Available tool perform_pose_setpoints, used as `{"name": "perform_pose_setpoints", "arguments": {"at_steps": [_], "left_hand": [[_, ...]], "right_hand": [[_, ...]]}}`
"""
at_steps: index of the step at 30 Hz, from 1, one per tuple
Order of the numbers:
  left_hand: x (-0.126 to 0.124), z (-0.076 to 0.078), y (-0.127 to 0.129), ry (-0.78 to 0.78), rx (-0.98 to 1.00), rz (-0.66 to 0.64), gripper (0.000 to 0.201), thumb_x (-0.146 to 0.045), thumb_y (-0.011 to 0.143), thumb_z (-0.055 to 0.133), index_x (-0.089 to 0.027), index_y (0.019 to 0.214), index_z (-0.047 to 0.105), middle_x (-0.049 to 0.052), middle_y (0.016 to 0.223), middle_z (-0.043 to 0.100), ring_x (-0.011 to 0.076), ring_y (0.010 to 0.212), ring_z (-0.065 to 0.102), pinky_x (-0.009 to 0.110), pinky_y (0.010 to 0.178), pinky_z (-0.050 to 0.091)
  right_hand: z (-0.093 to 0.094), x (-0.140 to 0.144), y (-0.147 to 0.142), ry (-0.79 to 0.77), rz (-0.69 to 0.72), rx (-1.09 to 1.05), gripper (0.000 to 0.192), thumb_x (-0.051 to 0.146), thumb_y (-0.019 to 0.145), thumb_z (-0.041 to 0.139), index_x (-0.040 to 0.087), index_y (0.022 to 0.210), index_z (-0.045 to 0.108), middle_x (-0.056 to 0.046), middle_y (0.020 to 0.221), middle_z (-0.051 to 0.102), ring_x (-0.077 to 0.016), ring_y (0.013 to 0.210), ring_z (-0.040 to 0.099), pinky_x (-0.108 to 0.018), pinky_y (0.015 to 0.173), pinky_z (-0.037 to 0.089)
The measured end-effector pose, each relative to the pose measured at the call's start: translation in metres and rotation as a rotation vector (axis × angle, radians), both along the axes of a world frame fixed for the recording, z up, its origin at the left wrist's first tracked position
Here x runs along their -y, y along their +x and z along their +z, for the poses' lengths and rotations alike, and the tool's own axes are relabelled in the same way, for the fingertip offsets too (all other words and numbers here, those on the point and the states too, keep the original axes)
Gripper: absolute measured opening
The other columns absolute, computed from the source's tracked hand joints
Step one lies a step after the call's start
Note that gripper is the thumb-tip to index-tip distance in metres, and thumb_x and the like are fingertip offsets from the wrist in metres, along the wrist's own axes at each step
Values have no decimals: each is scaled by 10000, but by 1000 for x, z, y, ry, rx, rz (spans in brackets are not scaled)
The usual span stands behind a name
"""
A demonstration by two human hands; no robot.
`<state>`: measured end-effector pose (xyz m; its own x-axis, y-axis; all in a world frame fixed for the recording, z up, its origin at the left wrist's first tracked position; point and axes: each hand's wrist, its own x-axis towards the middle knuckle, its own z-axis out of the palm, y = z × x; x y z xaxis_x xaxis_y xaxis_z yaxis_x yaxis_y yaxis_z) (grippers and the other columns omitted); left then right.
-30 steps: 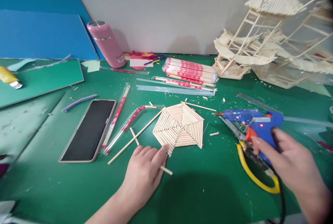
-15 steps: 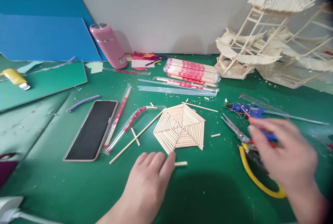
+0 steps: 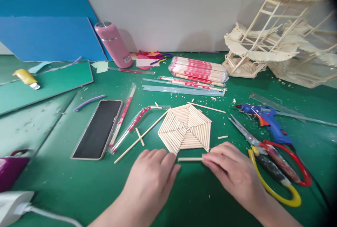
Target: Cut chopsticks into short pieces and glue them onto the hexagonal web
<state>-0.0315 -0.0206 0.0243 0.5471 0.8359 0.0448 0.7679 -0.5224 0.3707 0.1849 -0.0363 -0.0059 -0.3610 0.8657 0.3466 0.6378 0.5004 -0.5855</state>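
Both hands are down on the green table (image 3: pixel 210 192), left hand (image 3: pixel 152 174) and right hand (image 3: pixel 231 170) each pinching an end of a short stick (image 3: pixel 189 159), with the hexagon stick panel (image 3: pixel 185 132) just beyond the fingertips.

We saw a green table (image 3: pixel 210 192) bearing a stick hexagon (image 3: pixel 185 131) just beyond our hands, scissors (image 3: pixel 273 165) and glue gun (image 3: pixel 265 120) right of them, and a phone (image 3: pixel 98 128) to their left.

pale wooden stick (image 3: pixel 190 159), matt green mat (image 3: pixel 205 192)
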Motion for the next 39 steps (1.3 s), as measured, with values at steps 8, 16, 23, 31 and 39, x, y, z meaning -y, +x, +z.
{"name": "perform_pose_setpoints", "arguments": {"at_steps": [8, 16, 23, 31, 39], "left_hand": [[-25, -17, -1, 144, 108, 97, 195, -124, 857, 369, -151, 867, 561, 74, 820, 542, 208, 758, 513, 375, 664, 424], [-22, -33, 1, 60, 190, 68, 178, -227, 775, 502, -147, 925, 553, 86, 868, 512, 224, 792, 484, 392, 690, 426], [-22, -32, 4, 58, 95, 74, 230, -348, 743, 567, -171, 887, 542, 80, 885, 523, 241, 816, 477, 401, 704, 427], [-23, -33, 5, 82, 48, 75, 201, -318, 755, 542, -170, 892, 536, 78, 886, 516, 234, 803, 468, 395, 699, 418], [-24, -34, 8, 99, 28, 94, 165, -299, 765, 532, -169, 866, 545, 75, 870, 521, 227, 785, 467, 385, 686, 418]], "right_hand": [[-7, -6, 5, 37, -50, 41, 156, 71, 774, 583, 151, 898, 634, -37, 781, 609, -133, 718, 531, -280, 633, 438], [-10, -7, 5, 53, -48, 80, 151, 76, 771, 588, 157, 889, 636, -35, 770, 620, -136, 706, 541, -284, 639, 443], [-11, -7, 3, 52, -51, 130, 150, 102, 788, 575, 182, 899, 638, -31, 775, 631, -141, 704, 546, -294, 639, 451], [-13, -8, 3, 58, -49, 129, 171, 104, 795, 565, 197, 921, 632, -32, 787, 635, -142, 701, 544, -300, 628, 463], [-13, -8, 3, 41, -46, 97, 189, 82, 781, 579, 188, 931, 622, -36, 789, 630, -147, 711, 543, -305, 637, 460]]}}
